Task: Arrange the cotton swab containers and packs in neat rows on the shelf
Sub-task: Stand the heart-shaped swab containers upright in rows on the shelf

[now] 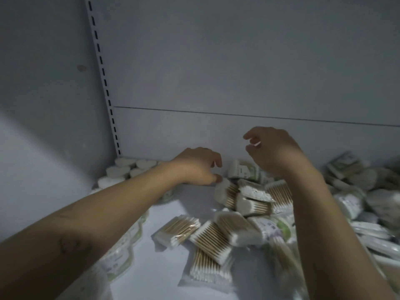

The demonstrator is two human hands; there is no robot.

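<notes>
You face a plain grey-white back panel (238,61), crossed by a thin horizontal seam (238,115). A slotted upright rail (104,76) runs down on your left. Shelf floor (151,267) pale, light dim, a brighter patch falling lower left.

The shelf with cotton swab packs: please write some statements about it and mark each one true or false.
1. The heart-shaped containers stand at the back left of the shelf. True.
2. The wooden-stick swab packs lie in neat rows. False: they lie in a loose pile at different angles.
3. The right hand is raised above the pile. True.
4. The left hand holds a container high above the shelf. False: it is low, its fingertips at a pack.
5. The back wall carries hanging products. False: it is bare.
</notes>
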